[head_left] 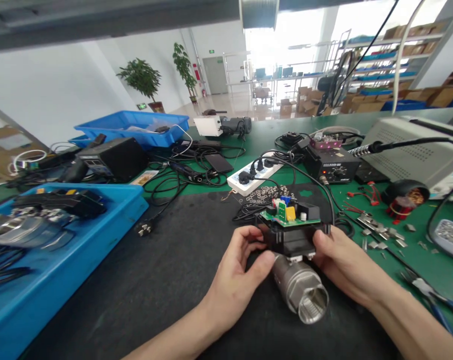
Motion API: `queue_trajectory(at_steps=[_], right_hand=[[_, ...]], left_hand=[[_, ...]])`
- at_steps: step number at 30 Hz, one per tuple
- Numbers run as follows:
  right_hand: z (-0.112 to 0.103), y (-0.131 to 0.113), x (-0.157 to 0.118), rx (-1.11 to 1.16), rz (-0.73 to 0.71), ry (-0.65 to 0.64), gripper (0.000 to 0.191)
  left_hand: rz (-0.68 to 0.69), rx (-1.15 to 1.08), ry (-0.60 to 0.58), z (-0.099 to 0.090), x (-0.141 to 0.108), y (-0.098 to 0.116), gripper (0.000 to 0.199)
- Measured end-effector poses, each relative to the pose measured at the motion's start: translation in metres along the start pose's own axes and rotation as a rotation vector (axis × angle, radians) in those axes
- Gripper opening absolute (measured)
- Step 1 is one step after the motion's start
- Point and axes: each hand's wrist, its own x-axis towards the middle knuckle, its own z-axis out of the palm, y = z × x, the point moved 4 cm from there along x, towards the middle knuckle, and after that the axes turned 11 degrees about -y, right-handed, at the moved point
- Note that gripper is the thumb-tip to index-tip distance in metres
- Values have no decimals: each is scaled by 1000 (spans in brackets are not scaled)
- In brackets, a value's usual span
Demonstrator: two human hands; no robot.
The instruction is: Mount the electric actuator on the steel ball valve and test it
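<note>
Silvery, hexagon-ended metal valve (297,285) juts between left hand (239,272) and right hand (341,255), both clasping the black plastic box (292,241) above it, topped by a green circuit board (282,215); beyond the right hand, lettering on a black boxy control unit (335,166) is too blurred to read.

That flat green circuit board (303,221) over there is speckled with yellow, blue, white and black parts; the boxy housing (296,241) is glossy black, the metal valve body (292,280) silver-grey. Flat mat (166,270), dull black; broad tabletop (262,136), green; long plastic tray (84,272), bright blue.
</note>
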Motion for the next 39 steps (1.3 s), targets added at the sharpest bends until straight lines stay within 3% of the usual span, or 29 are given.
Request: queue_trajectory(at_steps=[3, 7, 10, 12, 15, 18, 23, 30, 33, 36, 39], right_hand=[[-8, -1, -5, -28, 7, 11, 56], [-17, -1, -8, -21, 32, 56, 43], [-17, -1, -8, -7, 33, 33, 46], [-17, -1, -9, -3, 54, 8, 53], [-18, 1, -10, 8, 88, -17, 54], [-20, 3, -11, 7, 92, -51, 52], [-18, 4, -12, -77, 78, -88, 57], [-7, -3, -9, -288, 113, -106, 65], [6, -4, -4, -312, 106, -95, 51], [17, -3, 2, -325, 80, -77, 39], [17, -1, 3, -301, 84, 25, 38]], left_hand=[[34, 5, -12, 0, -3, 0, 42], [101, 207, 220, -18, -5, 4, 40], [311, 495, 314, -34, -5, 22, 53], [399, 600, 224, -38, -4, 32, 80], [267, 565, -33, -36, -1, 35, 113], [127, 487, -201, -27, 0, 33, 122], [115, 438, -297, -10, -4, 41, 125], [272, 460, -79, 4, -20, 43, 108], [316, 489, 67, 7, -27, 38, 107], [287, 475, 152, 4, -30, 34, 107], [243, 422, 203, -2, -27, 31, 102]])
